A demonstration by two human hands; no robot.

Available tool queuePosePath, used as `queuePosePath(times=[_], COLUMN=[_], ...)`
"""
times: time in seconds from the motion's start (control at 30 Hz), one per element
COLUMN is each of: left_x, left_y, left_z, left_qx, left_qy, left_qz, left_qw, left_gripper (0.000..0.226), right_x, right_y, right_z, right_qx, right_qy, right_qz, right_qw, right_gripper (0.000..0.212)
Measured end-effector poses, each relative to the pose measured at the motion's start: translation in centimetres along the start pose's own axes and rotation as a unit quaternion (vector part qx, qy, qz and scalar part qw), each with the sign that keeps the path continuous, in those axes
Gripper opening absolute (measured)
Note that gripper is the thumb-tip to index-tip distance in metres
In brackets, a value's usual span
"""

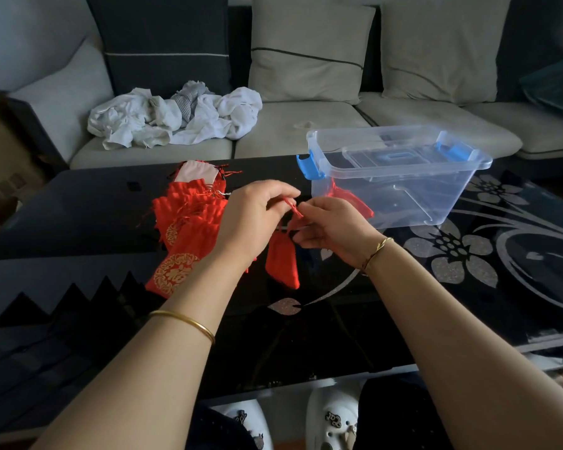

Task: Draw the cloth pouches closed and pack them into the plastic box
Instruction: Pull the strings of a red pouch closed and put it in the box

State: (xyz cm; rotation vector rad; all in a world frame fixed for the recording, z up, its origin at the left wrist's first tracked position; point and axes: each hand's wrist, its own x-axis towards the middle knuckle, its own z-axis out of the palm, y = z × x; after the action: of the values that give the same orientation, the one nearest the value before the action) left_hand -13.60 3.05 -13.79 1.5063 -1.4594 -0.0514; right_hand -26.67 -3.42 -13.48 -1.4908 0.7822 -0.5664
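Left hand: raised over the counter, fingertips pinching the upper end of a red drawstring.
Right hand: just beside the left, thumb and fingers pinching the same drawstring lower down, close to the pouch mouth.
Red pouch: hangs between and below the two hands, gathered mouth up toward the fingers, closed bottom toward the camera. Its long axis runs near to far, the bottom leaning a little right. I cannot tell whether its lower end touches the counter.
Step, as judged: the mouth looks nearly drawn shut, and pulling the cords apart should finish it.
Plastic box: stands on the counter beyond and to the right of the hands, open top up, long axis left to right. The right hand is nearer, so the carry likely goes forward and right.
Packed pouch: lies inside the box against its near-left wall.
Pouch pile: left of the left hand, overlapping, mouths pointing away toward the sofa.
Crumpled white cloths: on the sofa seat, well apart from the work.
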Motion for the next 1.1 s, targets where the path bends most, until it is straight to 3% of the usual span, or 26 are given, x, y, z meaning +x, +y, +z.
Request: queuePosePath(times=[0.1,0.2,0.3,0.37,0.43,0.5,0.57,0.63,0.7,0.8,0.93,1.1], left_x=[-0.3,-0.7,-0.8,-0.6,-0.1,0.1,0.1,0.1,0.0,-0.1,-0.3,-0.2], left_y=[-0.7,-1.7,-1.9,-1.4,-0.5,0.1,0.2,0.2,0.2,0.0,-0.5,0.1], left_z=[-0.2,-0.4,-0.6,-0.3,-0.2,-0.1,-0.2,-0.1,0.2,0.6,0.7,1.0], left_qx=[-0.005,0.080,0.085,-0.046,-0.242,-0.411,-0.485,-0.454,-0.376,-0.285,-0.154,-0.104], left_qy=[-0.018,-0.052,-0.072,-0.045,-0.015,0.004,0.017,0.027,0.023,-0.043,-0.169,-0.194], left_qz=[-0.070,-0.126,-0.205,-0.290,-0.345,-0.349,-0.344,-0.352,-0.360,-0.343,-0.292,-0.249], left_qw=[0.997,0.987,0.972,0.955,0.907,0.842,0.804,0.818,0.853,0.894,0.928,0.943], left_gripper=[0.016,0.025,0.036,0.038,0.039,0.041,0.040,0.037,0.035,0.032,0.010,0.015], right_x=[0.0,0.5,0.9,1.0,1.1,1.3,1.5,1.5,1.6,1.7,0.8,0.1], right_y=[0.3,0.9,1.6,1.9,2.3,2.5,2.7,3.0,3.2,2.9,0.8,-0.6], right_z=[-0.1,-0.8,-1.5,-1.6,-1.4,-1.2,-1.3,-1.5,-1.4,-1.2,-0.8,0.7], right_qx=[-0.036,0.137,0.344,0.447,0.512,0.554,0.564,0.551,0.518,0.406,0.215,0.088], right_qy=[0.060,0.089,0.078,0.063,0.061,0.069,0.094,0.127,0.151,0.158,0.122,0.104], right_qz=[0.007,0.070,0.124,0.133,0.134,0.141,0.156,0.165,0.160,0.113,0.020,-0.021], right_qw=[0.998,0.984,0.928,0.882,0.846,0.818,0.806,0.808,0.827,0.893,0.969,0.990], right_gripper=[0.029,0.031,0.033,0.035,0.036,0.036,0.035,0.033,0.030,0.027,0.028,0.032])
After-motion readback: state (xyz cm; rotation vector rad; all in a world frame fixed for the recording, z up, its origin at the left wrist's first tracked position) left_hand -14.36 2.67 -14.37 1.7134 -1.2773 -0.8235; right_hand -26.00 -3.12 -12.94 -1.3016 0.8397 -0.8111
